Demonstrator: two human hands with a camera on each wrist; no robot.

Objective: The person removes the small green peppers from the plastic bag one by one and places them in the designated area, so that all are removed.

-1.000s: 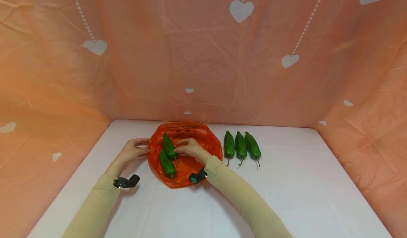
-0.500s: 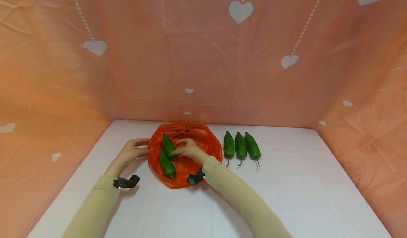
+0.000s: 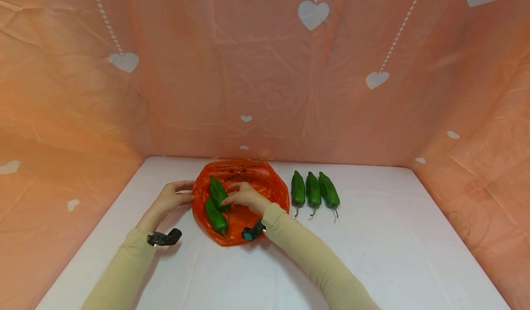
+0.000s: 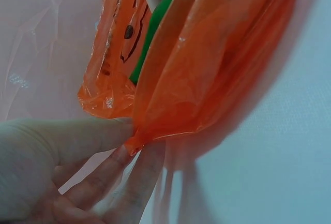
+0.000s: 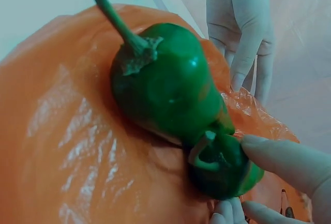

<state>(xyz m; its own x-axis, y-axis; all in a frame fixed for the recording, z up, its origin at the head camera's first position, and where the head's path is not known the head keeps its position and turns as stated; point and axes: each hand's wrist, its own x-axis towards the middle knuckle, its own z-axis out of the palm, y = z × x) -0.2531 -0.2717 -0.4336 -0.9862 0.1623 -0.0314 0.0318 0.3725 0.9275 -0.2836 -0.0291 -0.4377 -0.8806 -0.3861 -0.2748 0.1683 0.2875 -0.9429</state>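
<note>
An orange-red plastic bag [image 3: 271, 188] lies spread on the table, dark print on its far side. Two green peppers lie in it, side by side and slanted. The farther pepper [image 3: 218, 192] is pinched by my right hand [image 3: 247, 196]; in the right wrist view the thumb [image 5: 279, 159] presses one side of the held pepper [image 5: 220, 175] and fingertips show below. Nearer to me rests the second pepper [image 3: 215, 215], its stem toward me. At the bag's left edge, my left hand [image 3: 171, 197] pinches the plastic between thumb and fingers, plain in the left wrist view.
To the right of the bag, three more green peppers [image 3: 313, 190] lie in a row on the white table [image 3: 385, 236], stems toward me. A pinkish-orange cloth [image 3: 265, 80] with white hearts hangs behind and along both sides.
My right hand has moved slightly left, shifting both peppers a little toward the bag's left side, and its fingers now pinch the farther one. My left hand stays at the bag's edge.
</note>
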